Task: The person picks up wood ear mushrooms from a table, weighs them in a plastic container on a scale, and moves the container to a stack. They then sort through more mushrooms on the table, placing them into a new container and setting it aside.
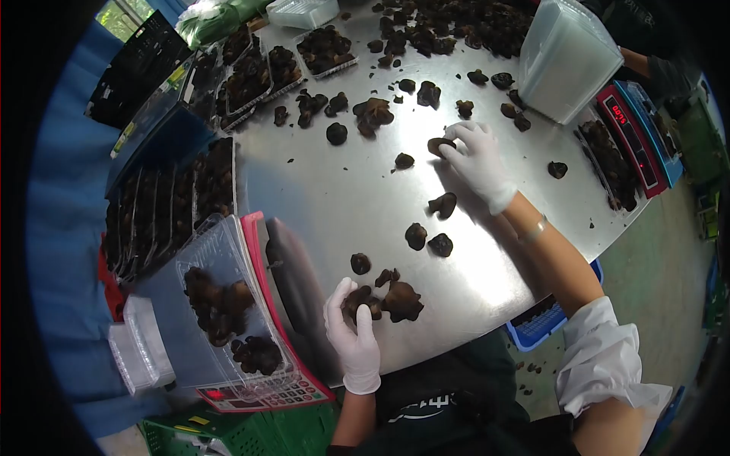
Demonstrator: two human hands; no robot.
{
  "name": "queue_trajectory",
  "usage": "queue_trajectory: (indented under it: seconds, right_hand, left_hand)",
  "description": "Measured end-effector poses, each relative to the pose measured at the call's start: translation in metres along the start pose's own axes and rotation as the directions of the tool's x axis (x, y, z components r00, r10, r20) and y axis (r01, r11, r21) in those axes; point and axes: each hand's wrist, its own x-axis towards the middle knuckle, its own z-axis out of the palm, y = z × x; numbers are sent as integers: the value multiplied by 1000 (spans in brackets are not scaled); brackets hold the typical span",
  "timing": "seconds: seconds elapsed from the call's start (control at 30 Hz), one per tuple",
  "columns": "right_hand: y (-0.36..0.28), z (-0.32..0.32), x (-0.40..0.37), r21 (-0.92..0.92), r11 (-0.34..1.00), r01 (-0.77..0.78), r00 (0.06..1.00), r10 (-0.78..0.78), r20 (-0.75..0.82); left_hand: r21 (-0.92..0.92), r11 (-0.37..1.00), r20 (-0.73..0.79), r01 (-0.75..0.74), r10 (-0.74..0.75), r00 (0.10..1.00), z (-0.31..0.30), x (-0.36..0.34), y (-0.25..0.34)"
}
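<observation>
My right hand [480,159], in a white glove, pinches a dark brown wood ear mushroom [438,147] above the steel table [304,178]. At the near edge, my gloved left hand [354,338] has its thumb and fingers around another wood ear mushroom [360,302]. A larger brown mushroom [402,302] lies just right of that hand, and a small one [360,264] behind it. Several single mushrooms lie between my hands, among them a curled one [442,204]. On the left, a clear plastic tray [262,319] with mushroom clumps rests on a pink-edged scale [296,389].
Filled trays [325,52] stand at the back left, more [171,197] along the left edge. A heap of mushrooms [464,26] lies at the back. Stacked clear trays [566,61] stand at the right by a red scale [627,137]. Another person's arm [635,62] shows there.
</observation>
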Motion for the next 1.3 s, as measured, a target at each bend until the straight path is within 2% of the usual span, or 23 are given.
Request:
queue_trajectory:
  seconds: [0.03,0.1,0.13,0.23,0.27,0.3,0.33,0.4,0.47,0.5,0.57,0.6,0.63,0.67,0.7,0.77,0.83,0.9,0.97,1.03,1.07,1.23,1.3]
  right_hand:
    - [-10,-9,-7,2,1000,5,1000,-5,7]
    - [-32,-25,-34,477,879,15,998,-39,40]
    - [-39,-29,-47,490,870,50,992,-102,80]
    - [-42,-20,-76,625,750,-218,897,-99,431]
    - [-47,-14,-84,531,847,34,897,-260,357]
    - [-50,-10,-87,589,808,-9,887,-265,378]
    - [-63,-7,-100,606,795,22,853,-331,404]
    - [-83,-8,-110,624,780,58,813,-399,424]
    - [-84,-7,-112,696,713,88,804,-463,373]
    - [-79,-17,-112,692,717,-80,818,-349,456]
    - [-56,-36,-102,617,787,11,804,-374,462]
    - [-64,-52,-101,618,786,11,802,-376,464]
    - [-79,-76,-101,442,877,-189,755,-158,636]
    - [-89,-89,-105,226,903,-365,656,77,751]
    - [-91,-88,-113,225,905,-362,655,75,752]
    - [-96,-86,-134,90,994,66,660,-111,743]
    - [-111,-73,-135,16,992,125,659,-95,746]
    - [-105,-50,-121,23,999,35,701,-41,712]
    - [-100,-36,-109,110,993,-49,653,-51,755]
    - [-101,-19,-107,206,969,135,709,-240,663]
    - [-107,-18,-106,263,964,49,734,-213,644]
    - [-105,-7,-118,495,869,16,755,-335,563]
    - [-113,-11,-125,646,726,-237,776,-259,576]
  left_hand:
    - [-25,1000,-2,-15,15,1000,0,0,0]
    - [-48,999,-12,-18,17,1000,1,0,4]
    - [38,998,-10,-54,55,998,3,3,11]
    - [289,939,75,-185,171,982,12,15,14]
    - [306,928,87,-211,194,977,14,16,8]
    - [321,918,96,-235,216,972,16,17,8]
    - [85,989,122,-122,111,986,24,24,12]
    - [-302,948,226,105,-36,973,34,34,23]
    - [-274,960,186,63,-11,982,31,31,24]
    - [-245,969,151,20,18,988,28,30,24]
    - [-239,970,138,42,-9,990,7,22,26]
    - [-140,990,144,12,8,989,-2,17,26]
    - [-39,999,153,-16,22,988,-12,12,26]
    - [179,984,266,-16,-32,963,-22,7,32]
    - [177,984,263,-16,-32,964,-22,3,35]
    - [524,815,440,-248,-10,898,-19,-5,40]
    - [572,779,464,-257,-49,884,-10,2,45]
    - [585,793,472,-168,-165,866,1,12,53]
    - [513,846,433,-147,-107,895,11,21,40]
    - [375,921,371,-107,-44,927,21,29,24]
    - [275,952,311,-133,43,950,26,29,20]
    - [98,995,236,-3,-20,972,26,24,27]
    - [-71,995,263,65,-44,964,19,17,30]
